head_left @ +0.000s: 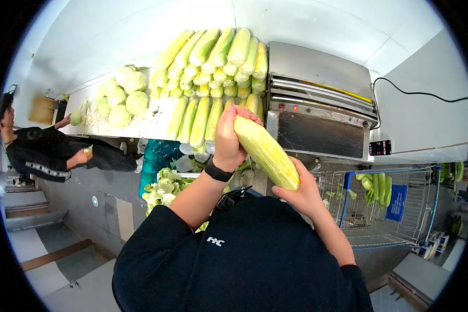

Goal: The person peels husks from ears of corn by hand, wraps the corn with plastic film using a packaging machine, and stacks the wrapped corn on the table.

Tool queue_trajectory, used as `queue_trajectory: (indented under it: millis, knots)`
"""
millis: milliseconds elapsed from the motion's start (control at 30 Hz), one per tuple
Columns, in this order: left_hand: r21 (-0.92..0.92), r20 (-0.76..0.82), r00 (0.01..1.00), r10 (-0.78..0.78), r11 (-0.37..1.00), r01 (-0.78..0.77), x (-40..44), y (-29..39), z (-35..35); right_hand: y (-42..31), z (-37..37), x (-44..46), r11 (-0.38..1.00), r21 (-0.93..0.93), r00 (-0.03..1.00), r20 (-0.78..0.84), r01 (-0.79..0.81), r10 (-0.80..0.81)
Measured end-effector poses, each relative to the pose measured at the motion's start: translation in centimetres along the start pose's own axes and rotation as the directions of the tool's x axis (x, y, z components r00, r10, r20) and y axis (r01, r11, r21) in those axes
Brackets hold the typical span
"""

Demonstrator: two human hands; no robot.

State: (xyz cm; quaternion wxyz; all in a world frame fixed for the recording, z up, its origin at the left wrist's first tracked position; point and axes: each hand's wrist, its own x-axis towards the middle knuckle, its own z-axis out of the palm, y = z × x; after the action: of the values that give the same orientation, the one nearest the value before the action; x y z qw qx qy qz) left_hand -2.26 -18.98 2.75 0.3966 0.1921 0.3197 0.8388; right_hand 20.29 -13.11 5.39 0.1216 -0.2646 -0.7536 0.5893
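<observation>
An ear of corn (268,153), with pale husk and a strip of yellow kernels showing, is held in front of my chest. My left hand (230,138) is wrapped round its upper end, a black band on the wrist. My right hand (301,190) grips the lower end, thumb underneath. Just beyond my hands, many ears of corn (200,122) lie side by side and stacked on the white counter (158,115). Right of the stack stands a metal wrapping machine (322,130) with a small red light.
Round green cabbages (120,115) sit on the counter's left part. A person in black (41,151) stands at the far left. Loose leaves (166,190) lie below the counter. A wire cart (359,229) with green vegetables is at right, near a phone (380,147).
</observation>
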Motion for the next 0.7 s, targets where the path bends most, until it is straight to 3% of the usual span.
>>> queue_trajectory:
  millis: [33,67,133,167,233,267,300,333,367,433,500,533,600,633,700]
  knots:
    - [-0.072,0.118,0.991,-0.064,0.995,0.073,0.5,0.8,-0.6,0.0,0.4,0.6,1.000,-0.012,1.000,0.008,-0.006,0.006]
    - [-0.077,0.112,0.991,-0.073,0.994,0.082,0.6,1.1,-0.5,0.2,0.7,1.3,1.000,-0.013,1.000,0.009,-0.018,0.018]
    - [-0.100,-0.182,0.963,-0.199,0.978,0.184,-0.3,1.7,0.3,0.7,1.4,2.6,0.995,0.066,0.997,-0.007,-0.080,0.080]
    - [0.035,-0.010,0.964,-0.264,0.964,0.264,-0.7,1.0,-1.7,0.5,1.9,3.5,0.995,0.051,0.994,-0.054,-0.088,0.091]
    - [0.096,-0.186,0.902,-0.390,0.906,0.411,-3.9,-1.0,-1.5,0.4,3.8,5.3,0.991,-0.134,0.982,-0.189,-0.015,-0.011]
    - [0.093,-0.194,0.905,-0.379,0.911,0.402,-4.3,-1.0,-1.6,0.2,4.2,6.0,0.991,-0.130,0.982,-0.187,-0.020,-0.005]
    - [0.094,-0.197,0.902,-0.383,0.909,0.406,-3.8,-0.6,-2.1,-0.1,4.4,6.7,0.967,-0.254,1.000,-0.020,-0.012,0.008]
    - [0.094,-0.300,0.862,-0.408,0.887,0.452,-2.9,0.0,-3.0,-0.3,4.5,7.2,0.928,-0.372,0.989,0.145,0.016,0.041]
    - [0.089,-0.397,0.813,-0.425,0.864,0.495,-1.9,0.6,-3.8,-0.5,4.4,7.6,0.928,-0.373,0.989,0.144,0.014,0.044]
    - [0.168,-0.355,0.843,-0.403,0.860,0.482,0.1,0.6,-8.4,-0.7,3.7,8.2,0.873,-0.486,0.894,0.369,-0.048,0.255]
    - [0.538,-0.385,0.843,-0.375,0.651,0.535,2.1,-0.7,-13.1,1.2,3.4,7.8,0.890,-0.452,0.911,0.336,-0.065,0.237]
    - [0.532,-0.389,0.838,-0.382,0.650,0.543,2.8,-2.2,-14.9,2.3,3.1,7.3,0.906,-0.400,0.924,0.276,-0.138,0.263]
    - [0.743,-0.415,0.893,-0.177,0.500,0.445,3.7,-4.3,-17.7,3.3,2.6,6.2,0.909,-0.319,0.920,0.194,-0.269,0.340]
    - [0.744,-0.411,0.893,-0.186,0.498,0.446,4.0,-4.5,-17.5,3.7,2.4,5.7,0.907,-0.317,0.920,0.187,-0.277,0.346]
    - [0.859,-0.365,0.928,-0.078,0.355,0.368,4.4,-5.1,-16.8,4.5,2.1,4.6,0.884,-0.281,0.898,0.130,-0.374,0.421]
